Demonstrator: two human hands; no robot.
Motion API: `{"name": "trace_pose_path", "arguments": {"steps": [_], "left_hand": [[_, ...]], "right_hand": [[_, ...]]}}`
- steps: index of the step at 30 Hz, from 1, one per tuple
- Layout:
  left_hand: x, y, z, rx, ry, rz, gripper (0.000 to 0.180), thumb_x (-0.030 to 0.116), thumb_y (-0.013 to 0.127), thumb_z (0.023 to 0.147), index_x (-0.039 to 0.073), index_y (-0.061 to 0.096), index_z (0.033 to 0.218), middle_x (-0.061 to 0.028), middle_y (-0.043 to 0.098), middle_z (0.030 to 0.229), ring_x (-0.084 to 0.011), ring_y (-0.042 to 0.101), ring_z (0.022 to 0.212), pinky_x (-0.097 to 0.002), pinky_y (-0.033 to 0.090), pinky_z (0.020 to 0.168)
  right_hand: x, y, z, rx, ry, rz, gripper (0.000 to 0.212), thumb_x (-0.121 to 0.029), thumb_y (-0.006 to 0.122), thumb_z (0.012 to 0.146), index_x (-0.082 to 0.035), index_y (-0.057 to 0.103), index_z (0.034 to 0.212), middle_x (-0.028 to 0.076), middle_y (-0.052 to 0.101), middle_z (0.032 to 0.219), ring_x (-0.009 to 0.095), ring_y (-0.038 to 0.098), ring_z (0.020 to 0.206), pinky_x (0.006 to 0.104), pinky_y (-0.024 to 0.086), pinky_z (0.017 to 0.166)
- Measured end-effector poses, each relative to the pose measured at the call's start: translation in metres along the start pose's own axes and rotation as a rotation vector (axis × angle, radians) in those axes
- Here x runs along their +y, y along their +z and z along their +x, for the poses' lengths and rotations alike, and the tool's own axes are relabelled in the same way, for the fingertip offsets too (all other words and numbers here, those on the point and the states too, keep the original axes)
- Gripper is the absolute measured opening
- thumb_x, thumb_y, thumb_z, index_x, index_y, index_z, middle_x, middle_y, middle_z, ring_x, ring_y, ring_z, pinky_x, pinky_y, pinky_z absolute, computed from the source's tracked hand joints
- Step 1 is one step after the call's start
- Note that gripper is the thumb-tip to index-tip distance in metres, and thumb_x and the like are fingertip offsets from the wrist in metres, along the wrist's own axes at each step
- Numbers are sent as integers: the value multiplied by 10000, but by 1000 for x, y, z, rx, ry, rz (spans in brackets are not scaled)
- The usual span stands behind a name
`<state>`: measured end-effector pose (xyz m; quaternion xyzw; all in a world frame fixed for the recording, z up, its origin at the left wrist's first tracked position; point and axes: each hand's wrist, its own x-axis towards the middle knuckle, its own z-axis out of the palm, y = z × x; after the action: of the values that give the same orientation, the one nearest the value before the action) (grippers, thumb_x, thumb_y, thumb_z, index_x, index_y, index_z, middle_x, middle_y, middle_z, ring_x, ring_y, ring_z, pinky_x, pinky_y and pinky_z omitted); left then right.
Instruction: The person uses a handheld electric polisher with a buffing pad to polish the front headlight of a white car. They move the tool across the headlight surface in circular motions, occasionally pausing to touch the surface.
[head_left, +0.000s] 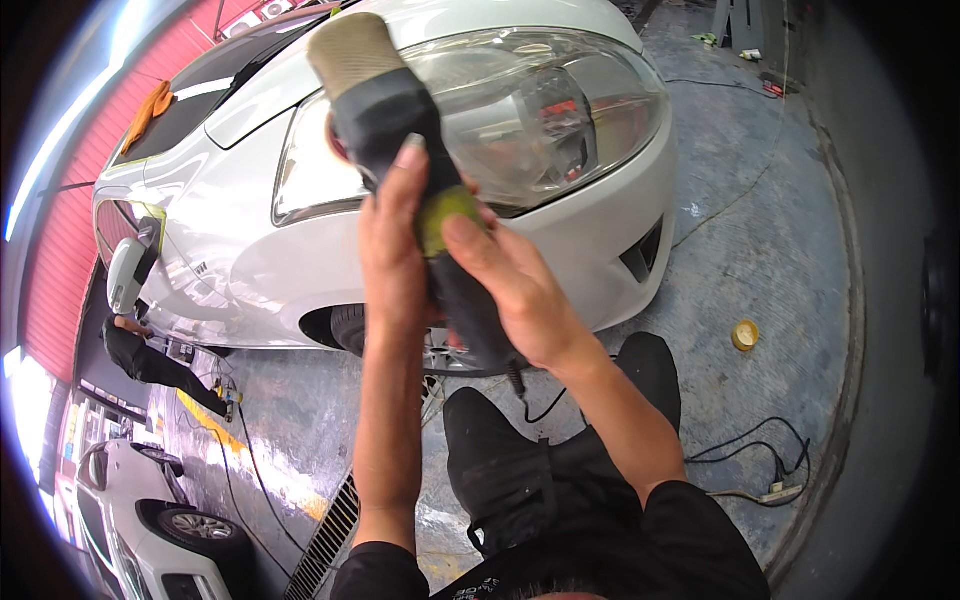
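Both of my hands grip a black corded polisher (385,110) with a tan front end and a yellow-green patch on its body. My left hand (393,250) wraps the body from the left, thumb pointing up along it. Lower down, my right hand (525,290) closes round the rear part, its thumb over the yellow-green patch. The tool is held up in front of a white car's clear headlight (490,85), covering part of it. A reddish edge shows beside the tool's front; whether the tool touches the lens cannot be seen.
The white car's bumper (600,235) curves close ahead. Cables (780,450) and a power strip (780,492) lie on the floor at right, near a yellow round tin (745,335). A floor grate (330,540), another person (150,360) and a second white car (140,510) are at left.
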<state>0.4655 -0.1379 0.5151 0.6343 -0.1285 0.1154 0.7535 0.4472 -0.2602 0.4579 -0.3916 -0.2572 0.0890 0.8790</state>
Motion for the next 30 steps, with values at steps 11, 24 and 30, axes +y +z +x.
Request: {"name": "trace_pose_path", "arguments": {"steps": [11, 24, 30], "left_hand": [[-9, 23, -6, -235, -60, 326, 483, 481, 715, 991, 2, 688, 1039, -78, 707, 858, -158, 686, 742, -303, 551, 709], [-39, 9, -27, -87, -27, 10, 402, 398, 724, 997, 14, 649, 1091, -75, 697, 859, -164, 695, 771, -326, 574, 700], [-41, 34, -15, -303, -71, 252, 456, 370, 805, 930, 4, 622, 1131, -23, 671, 879, -97, 613, 757, -276, 513, 689]], "right_hand": [[39, -11, -31, 178, -144, 34, 660, -608, 383, 1113, 8, 572, 1258, 132, 695, 881, 201, 697, 623, 297, 577, 520], [34, -34, -34, 58, -65, -72, 591, -537, 579, 1069, 21, 598, 1264, 96, 681, 953, 152, 660, 795, 294, 547, 707], [75, -54, -54, 140, -161, 40, 807, -700, 303, 1084, 24, 526, 1363, 165, 693, 966, 248, 711, 744, 357, 592, 627]]}}
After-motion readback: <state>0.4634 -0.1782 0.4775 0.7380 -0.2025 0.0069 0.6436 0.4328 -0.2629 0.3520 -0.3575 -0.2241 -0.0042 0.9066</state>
